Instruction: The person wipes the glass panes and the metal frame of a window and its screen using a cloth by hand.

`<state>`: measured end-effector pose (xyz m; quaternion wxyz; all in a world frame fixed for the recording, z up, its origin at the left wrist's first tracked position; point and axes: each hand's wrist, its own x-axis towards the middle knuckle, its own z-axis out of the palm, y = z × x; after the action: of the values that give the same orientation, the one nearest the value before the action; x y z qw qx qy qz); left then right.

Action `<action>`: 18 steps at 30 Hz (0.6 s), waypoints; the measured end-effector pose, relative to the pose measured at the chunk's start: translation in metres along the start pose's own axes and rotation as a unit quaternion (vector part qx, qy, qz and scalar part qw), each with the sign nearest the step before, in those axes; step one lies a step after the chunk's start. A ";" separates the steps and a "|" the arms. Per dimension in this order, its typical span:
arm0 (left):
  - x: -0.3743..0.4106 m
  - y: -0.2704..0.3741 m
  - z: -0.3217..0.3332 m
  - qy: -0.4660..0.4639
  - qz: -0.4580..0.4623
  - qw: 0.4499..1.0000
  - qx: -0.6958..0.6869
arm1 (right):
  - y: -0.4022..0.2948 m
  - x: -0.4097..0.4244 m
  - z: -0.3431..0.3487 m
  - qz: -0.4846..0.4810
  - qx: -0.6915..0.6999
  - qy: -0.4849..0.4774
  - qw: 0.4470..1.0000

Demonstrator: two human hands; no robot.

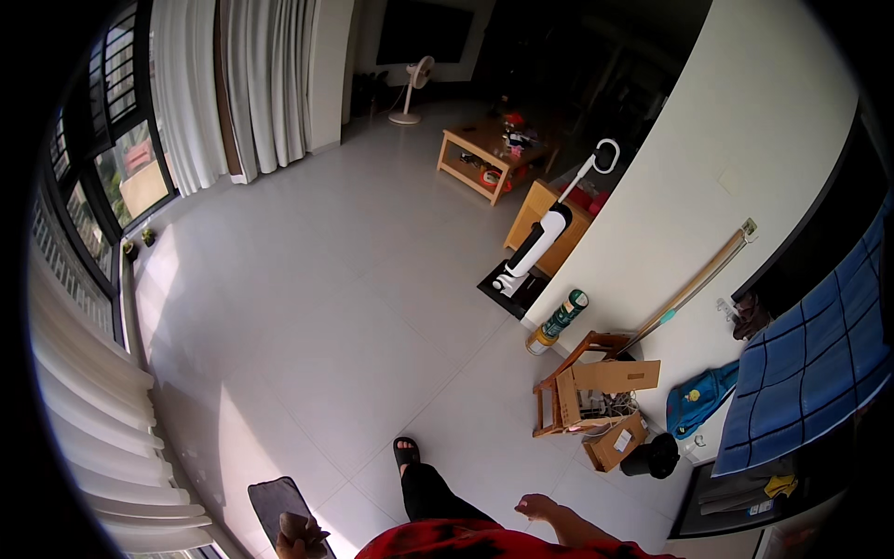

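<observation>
At the bottom edge my left hand (285,547) is partly cut off by the frame. Its fingers are around a small brown object (296,525) whose kind is unclear. Just beyond it, a dark grey rectangular mat or pad (278,499) with rounded corners shows against the sunlit floor. My right hand (536,507) hangs beside my red and black top, loosely curled with nothing visible in it. One foot in a black sandal (406,451) is forward on the pale floor tiles (335,307).
Along the right wall are a white floor cleaner (536,241), stacked tins (557,323), a wooden chair (546,402) with a cardboard box (569,398) of cables, and a black bin (639,461). Farther off stand a coffee table (464,143) and a fan (405,117). Curtains (269,91) line the windows.
</observation>
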<state>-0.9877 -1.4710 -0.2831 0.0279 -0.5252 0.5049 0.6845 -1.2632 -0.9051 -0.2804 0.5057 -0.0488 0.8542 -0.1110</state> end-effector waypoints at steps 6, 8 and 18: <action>0.053 0.093 0.078 -0.045 -0.045 0.993 0.098 | -0.140 0.115 -0.186 -0.128 -0.056 0.102 0.985; 0.068 0.128 0.091 -0.049 -0.058 0.989 0.126 | -0.182 0.137 -0.241 -0.135 -0.037 0.153 0.978; 0.193 0.264 0.090 -0.099 -0.092 0.953 0.272 | -0.257 0.191 -0.326 -0.072 0.004 0.165 0.984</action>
<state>-1.2859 -1.6295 -0.2580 0.2823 -0.4713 0.6163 0.5642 -1.6484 -1.1467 -0.2310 0.3484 -0.0889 0.9198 -0.1575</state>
